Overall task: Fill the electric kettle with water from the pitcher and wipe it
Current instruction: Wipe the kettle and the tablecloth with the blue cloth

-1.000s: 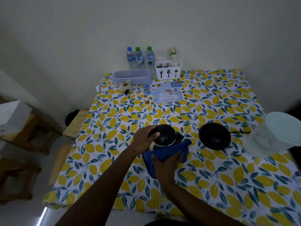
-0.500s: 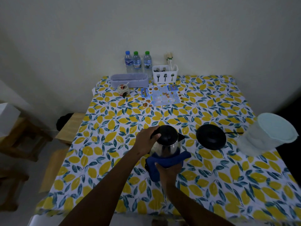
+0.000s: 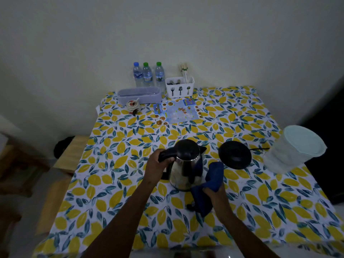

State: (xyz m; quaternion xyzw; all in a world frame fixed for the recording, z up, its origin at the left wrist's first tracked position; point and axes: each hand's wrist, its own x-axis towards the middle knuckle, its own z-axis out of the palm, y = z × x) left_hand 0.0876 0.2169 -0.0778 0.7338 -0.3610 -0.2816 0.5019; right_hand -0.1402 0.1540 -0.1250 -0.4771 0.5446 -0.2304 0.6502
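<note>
- The electric kettle [image 3: 187, 164] sits upright on the surface [image 3: 242, 202], roughly in the middle, on a lemon-print cloth. Shiny steel body, black lid shut.
- Left hand [image 3: 158, 167] is wrapped tight around the kettle's black handle [image 3: 166, 155], on the kettle's left side.
- Right hand [image 3: 214, 192] is bunched around a blue cloth [image 3: 212, 181], fingers closed on it, pushing it against the kettle's lower right side. Part of the cloth hangs down onto the surface just in front of the kettle.
- The black kettle base [image 3: 235, 154] lies just right of the kettle, not under it, with its cord [image 3: 259, 149] running off to the right.
- The pitcher [image 3: 296, 148] is further right of the kettle, past the base, near the surface's edge. Pale, see-through, lid on.
- Way behind the kettle by the wall: three water bottles [image 3: 148, 74], a white cutlery caddy [image 3: 179, 87], a long lidded container [image 3: 139, 94], a small jar [image 3: 132, 106] and a blue printed sheet [image 3: 176, 111].
</note>
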